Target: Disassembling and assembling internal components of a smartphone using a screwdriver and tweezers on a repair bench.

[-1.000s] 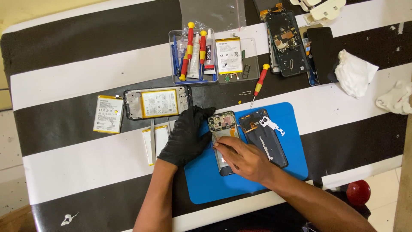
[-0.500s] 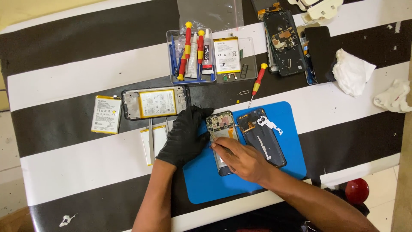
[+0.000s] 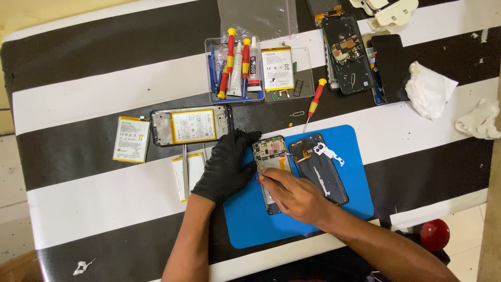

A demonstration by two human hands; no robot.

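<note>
An opened phone (image 3: 271, 151) with its circuit board showing lies on a blue mat (image 3: 355, 172). My left hand (image 3: 227, 167), in a black glove, rests on the phone's left edge and steadies it. My bare right hand (image 3: 292, 194) covers the phone's lower half, fingers pinched on a thin tool (image 3: 259, 168) whose tip touches the board. A dark back cover (image 3: 321, 167) with a white bracket lies on the mat just right of the phone.
A second open phone with a battery (image 3: 190, 125) and a loose battery (image 3: 130, 139) lie left. A clear tray (image 3: 235, 68) holds screwdrivers and glue tubes. A red screwdriver (image 3: 314, 102), another dismantled phone (image 3: 347, 52) and white cloths (image 3: 428, 89) lie around.
The view has drifted slightly; both hands stay on the phone, with my right hand's fingers shifting a little over the board.
</note>
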